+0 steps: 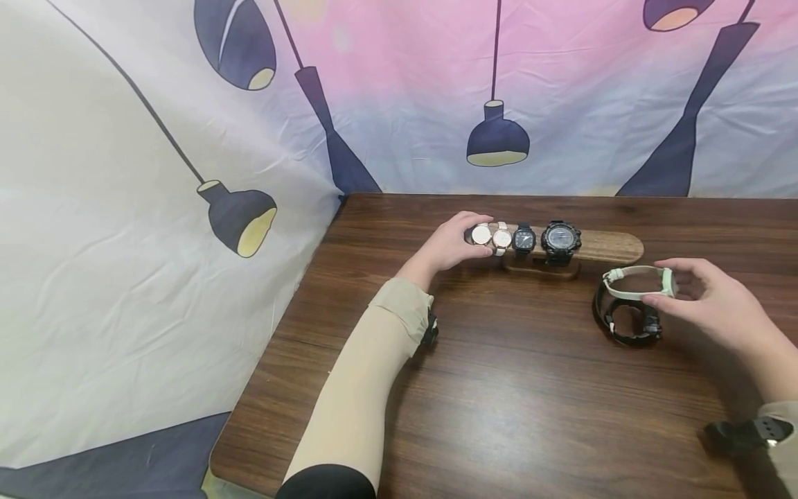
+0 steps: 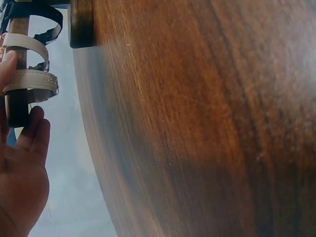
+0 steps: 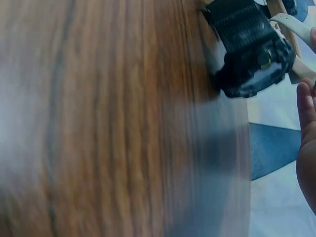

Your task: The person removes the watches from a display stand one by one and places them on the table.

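Note:
At the left end of a wooden watch stand, my left hand holds a white-faced watch between fingers and thumb. Its pale strap loops round the bar in the left wrist view. Beside it on the bar sit a second white watch, a square black watch and a chunky black watch. My right hand pinches a pale green watch by its case, its strap buckled in a loop. That loop overlaps a black watch on the table in the head view.
The dark wooden table runs back to a hanging cloth printed with lamps. The cloth also covers the left side. The bar's right end, past the chunky black watch, carries no watch. A dark band is on my right wrist.

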Action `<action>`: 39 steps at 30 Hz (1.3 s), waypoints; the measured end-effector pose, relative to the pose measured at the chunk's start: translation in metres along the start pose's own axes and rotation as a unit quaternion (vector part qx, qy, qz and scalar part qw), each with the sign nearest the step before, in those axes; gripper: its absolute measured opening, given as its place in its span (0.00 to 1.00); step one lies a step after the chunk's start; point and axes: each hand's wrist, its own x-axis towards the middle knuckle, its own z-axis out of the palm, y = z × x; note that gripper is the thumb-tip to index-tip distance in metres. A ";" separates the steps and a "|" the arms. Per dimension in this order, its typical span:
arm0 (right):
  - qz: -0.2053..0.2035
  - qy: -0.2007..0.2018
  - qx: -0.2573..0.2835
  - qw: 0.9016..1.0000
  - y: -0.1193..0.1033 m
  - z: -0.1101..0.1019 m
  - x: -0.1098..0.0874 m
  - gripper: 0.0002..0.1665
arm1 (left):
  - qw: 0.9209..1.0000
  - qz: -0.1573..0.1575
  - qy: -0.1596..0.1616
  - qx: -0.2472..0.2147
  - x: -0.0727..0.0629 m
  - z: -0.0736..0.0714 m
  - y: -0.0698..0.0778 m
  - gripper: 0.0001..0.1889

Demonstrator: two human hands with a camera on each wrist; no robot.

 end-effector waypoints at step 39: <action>-0.114 -0.050 0.022 0.992 -0.048 0.033 0.012 0.32 | 1.000 0.005 -0.003 0.001 0.000 0.001 -0.002 0.33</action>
